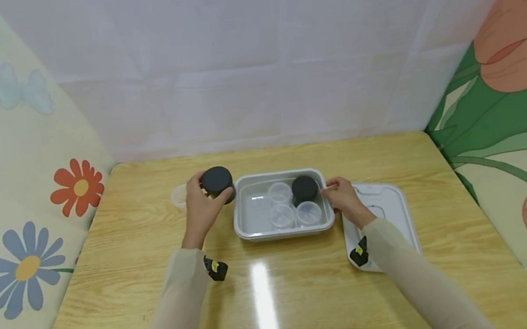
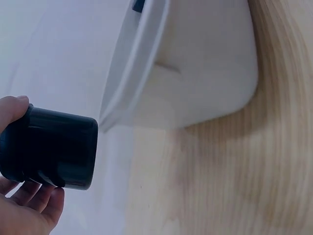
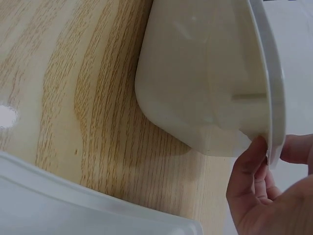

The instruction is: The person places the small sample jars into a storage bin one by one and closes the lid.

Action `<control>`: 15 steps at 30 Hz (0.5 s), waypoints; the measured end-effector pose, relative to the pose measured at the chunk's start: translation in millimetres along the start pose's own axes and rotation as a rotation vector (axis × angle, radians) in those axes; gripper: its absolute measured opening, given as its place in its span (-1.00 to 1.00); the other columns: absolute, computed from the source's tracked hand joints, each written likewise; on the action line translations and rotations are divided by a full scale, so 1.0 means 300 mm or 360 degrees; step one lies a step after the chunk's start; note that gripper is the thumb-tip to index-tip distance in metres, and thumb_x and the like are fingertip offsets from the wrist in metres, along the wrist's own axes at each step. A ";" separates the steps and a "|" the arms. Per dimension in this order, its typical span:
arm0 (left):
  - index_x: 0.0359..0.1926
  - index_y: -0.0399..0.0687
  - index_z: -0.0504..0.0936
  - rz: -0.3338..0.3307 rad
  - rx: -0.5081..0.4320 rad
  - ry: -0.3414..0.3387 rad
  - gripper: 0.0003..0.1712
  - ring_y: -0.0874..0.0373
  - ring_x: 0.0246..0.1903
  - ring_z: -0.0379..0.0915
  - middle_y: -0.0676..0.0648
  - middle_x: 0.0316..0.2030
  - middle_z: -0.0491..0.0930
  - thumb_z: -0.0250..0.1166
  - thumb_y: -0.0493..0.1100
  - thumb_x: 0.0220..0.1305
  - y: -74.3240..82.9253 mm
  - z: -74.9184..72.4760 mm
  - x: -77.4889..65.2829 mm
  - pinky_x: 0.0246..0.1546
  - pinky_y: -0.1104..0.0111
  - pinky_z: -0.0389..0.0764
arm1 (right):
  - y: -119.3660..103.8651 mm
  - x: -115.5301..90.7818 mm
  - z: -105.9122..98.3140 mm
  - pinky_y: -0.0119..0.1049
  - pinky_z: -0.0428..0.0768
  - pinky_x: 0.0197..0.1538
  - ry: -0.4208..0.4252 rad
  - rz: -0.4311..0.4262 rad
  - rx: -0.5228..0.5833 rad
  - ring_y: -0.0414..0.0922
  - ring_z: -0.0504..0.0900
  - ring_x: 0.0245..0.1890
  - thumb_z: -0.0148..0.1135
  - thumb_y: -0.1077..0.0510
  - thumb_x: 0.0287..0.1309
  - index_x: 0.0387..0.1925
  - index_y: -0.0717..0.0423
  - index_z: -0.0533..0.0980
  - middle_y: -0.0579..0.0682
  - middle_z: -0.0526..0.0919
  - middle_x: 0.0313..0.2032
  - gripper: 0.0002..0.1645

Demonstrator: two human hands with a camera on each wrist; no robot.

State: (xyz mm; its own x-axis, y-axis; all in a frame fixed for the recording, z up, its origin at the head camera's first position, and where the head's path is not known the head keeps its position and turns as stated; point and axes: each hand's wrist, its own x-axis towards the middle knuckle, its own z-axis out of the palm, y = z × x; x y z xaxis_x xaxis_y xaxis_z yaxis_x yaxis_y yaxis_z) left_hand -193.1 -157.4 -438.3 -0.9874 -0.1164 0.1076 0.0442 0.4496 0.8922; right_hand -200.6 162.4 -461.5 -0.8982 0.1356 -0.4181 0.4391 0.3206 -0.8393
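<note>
My left hand (image 1: 200,208) grips a black cylindrical jar (image 1: 217,180), thumb on one side and fingers on the other. It holds the jar beside the left rim of a white rectangular plastic bin (image 1: 253,215). In the left wrist view the jar (image 2: 63,149) lies sideways across the picture, raised near the bin's rim. At the opposite end, my right hand (image 1: 344,198) pinches the bin's right rim between thumb and fingers. Inside the bin's right half stand another black jar (image 1: 304,187) and three clear round cups (image 1: 282,216).
A white lid (image 1: 397,218) lies on the wooden table (image 1: 312,292) right of the bin, partly under my right forearm. Behind my left hand a clear round piece (image 1: 178,196) rests on the table. A white cloth (image 1: 253,93) hangs along the back edge.
</note>
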 end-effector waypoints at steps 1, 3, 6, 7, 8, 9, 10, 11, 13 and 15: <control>0.32 -0.28 0.17 0.0002 -0.0005 -0.0002 -0.10 -0.15 0.16 0.25 -0.32 0.24 0.22 0.43 -0.09 0.07 0.009 0.004 0.001 0.11 -0.02 0.43 | -0.001 -0.001 -0.001 -0.37 0.55 -0.52 0.0001 0.0004 0.0000 -0.19 0.51 -0.39 0.13 0.19 0.24 0.12 0.27 0.33 0.14 0.51 -0.14 -0.55; 0.32 -0.29 0.17 0.0008 -0.0008 -0.0011 -0.10 -0.15 0.17 0.25 -0.32 0.24 0.22 0.43 -0.09 0.07 0.023 0.011 0.003 0.11 -0.01 0.43 | -0.003 -0.004 -0.003 -0.37 0.55 -0.52 0.0000 0.0011 0.0003 -0.19 0.51 -0.40 0.14 0.19 0.23 0.11 0.26 0.34 0.14 0.50 -0.14 -0.56; 0.33 -0.28 0.17 0.0024 -0.0013 -0.0028 -0.10 -0.14 0.18 0.25 -0.31 0.25 0.22 0.43 -0.09 0.07 0.034 0.023 0.009 0.12 -0.02 0.42 | -0.006 -0.009 -0.004 -0.37 0.54 -0.52 -0.0001 0.0004 0.0010 -0.20 0.50 -0.41 0.14 0.20 0.23 0.10 0.27 0.34 0.14 0.50 -0.15 -0.56; 0.33 -0.28 0.17 0.0028 -0.0014 -0.0034 -0.10 -0.14 0.18 0.25 -0.31 0.24 0.22 0.43 -0.09 0.07 0.037 0.027 0.011 0.12 -0.02 0.42 | -0.007 -0.011 -0.004 -0.37 0.54 -0.53 0.0000 0.0005 0.0015 -0.20 0.49 -0.42 0.14 0.20 0.22 0.10 0.27 0.34 0.13 0.49 -0.16 -0.56; 0.33 -0.28 0.17 0.0031 -0.0019 -0.0036 -0.11 -0.14 0.18 0.25 -0.31 0.24 0.22 0.43 -0.09 0.07 0.039 0.032 0.013 0.12 -0.02 0.42 | -0.008 -0.012 -0.004 -0.37 0.53 -0.53 -0.0001 0.0003 0.0018 -0.20 0.49 -0.42 0.14 0.20 0.22 0.10 0.27 0.34 0.13 0.49 -0.16 -0.56; 0.32 -0.27 0.18 0.0034 -0.0021 -0.0039 -0.11 -0.14 0.18 0.25 -0.31 0.24 0.23 0.43 -0.09 0.07 0.040 0.037 0.014 0.12 -0.02 0.42 | -0.008 -0.013 -0.004 -0.37 0.53 -0.53 0.0000 0.0000 0.0020 -0.21 0.49 -0.43 0.14 0.20 0.21 0.10 0.28 0.34 0.13 0.49 -0.17 -0.56; 0.32 -0.27 0.18 0.0035 -0.0021 -0.0039 -0.11 -0.14 0.18 0.25 -0.30 0.23 0.23 0.43 -0.10 0.06 0.042 0.043 0.015 0.13 -0.01 0.42 | -0.009 -0.014 -0.004 -0.37 0.53 -0.53 0.0000 -0.0001 0.0020 -0.21 0.49 -0.43 0.14 0.20 0.21 0.10 0.28 0.34 0.13 0.50 -0.16 -0.56; 0.32 -0.27 0.18 0.0035 -0.0021 -0.0040 -0.11 -0.14 0.18 0.25 -0.30 0.23 0.24 0.44 -0.11 0.06 0.045 0.047 0.016 0.12 -0.01 0.42 | -0.008 -0.014 -0.004 -0.37 0.52 -0.53 0.0000 -0.0002 0.0019 -0.21 0.49 -0.43 0.15 0.20 0.21 0.10 0.28 0.34 0.13 0.50 -0.16 -0.56; 0.32 -0.27 0.19 0.0037 -0.0018 -0.0047 -0.11 -0.14 0.18 0.25 -0.31 0.22 0.25 0.44 -0.12 0.05 0.050 0.058 0.017 0.12 -0.01 0.42 | -0.008 -0.014 -0.004 -0.37 0.52 -0.52 0.0001 0.0004 0.0010 -0.20 0.49 -0.41 0.15 0.19 0.22 0.10 0.26 0.34 0.12 0.50 -0.15 -0.56; 0.32 -0.28 0.18 0.0037 -0.0021 -0.0058 -0.12 -0.14 0.18 0.25 -0.31 0.23 0.24 0.44 -0.13 0.05 0.055 0.069 0.017 0.13 -0.01 0.42 | -0.007 -0.012 -0.003 -0.35 0.52 -0.51 -0.0004 0.0008 -0.0003 -0.18 0.50 -0.38 0.14 0.17 0.23 0.11 0.25 0.33 0.13 0.50 -0.13 -0.55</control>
State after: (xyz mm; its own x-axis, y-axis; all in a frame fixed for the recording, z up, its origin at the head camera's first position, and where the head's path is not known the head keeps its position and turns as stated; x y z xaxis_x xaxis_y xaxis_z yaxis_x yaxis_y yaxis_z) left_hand -200.4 -132.4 -432.1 -0.9909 -0.0736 0.1123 0.0688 0.4400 0.8954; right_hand -198.3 162.2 -458.0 -0.8960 0.1346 -0.4231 0.4433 0.3217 -0.8366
